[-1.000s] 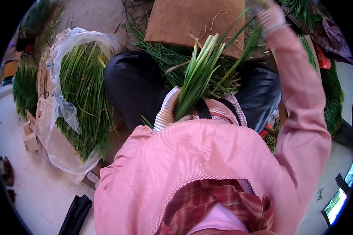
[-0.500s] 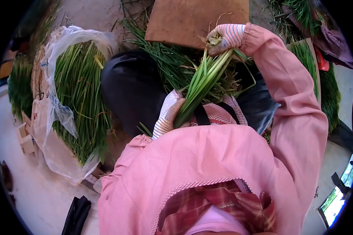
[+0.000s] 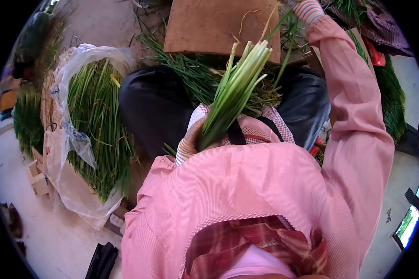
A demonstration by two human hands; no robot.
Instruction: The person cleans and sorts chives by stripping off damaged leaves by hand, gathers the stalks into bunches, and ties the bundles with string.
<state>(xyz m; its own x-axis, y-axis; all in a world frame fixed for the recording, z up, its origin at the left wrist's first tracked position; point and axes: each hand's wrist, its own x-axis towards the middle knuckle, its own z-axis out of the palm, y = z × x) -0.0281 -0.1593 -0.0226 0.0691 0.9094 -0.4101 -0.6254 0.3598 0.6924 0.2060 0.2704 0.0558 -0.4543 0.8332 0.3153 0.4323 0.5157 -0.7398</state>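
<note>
My left hand (image 3: 190, 142), in a striped glove, is wrapped around a bunch of what look like garlic chives (image 3: 235, 90), close to my lap. The pale stem ends point up and away from me, and the dark leaves run down toward my body. At the top edge, my right hand (image 3: 305, 8), also in a striped glove, is apart from the bunch. Its fingers are smeared and partly cut off by the frame. A thin green strand (image 3: 280, 22) and a brownish one rise between the stem tips and that hand.
A brown wooden board (image 3: 209, 28) lies ahead of my knees. Loose green stalks (image 3: 193, 74) and trimmings lie between my legs. Left of me, a clear plastic bag (image 3: 91, 51) holds a large pile of green stalks (image 3: 97, 125). More green bundles (image 3: 390, 102) stand at the right.
My right hand has moved from the stem ends up and to the right, toward the frame's edge. The stem ends are now exposed. My left hand keeps its hold on the bunch.
</note>
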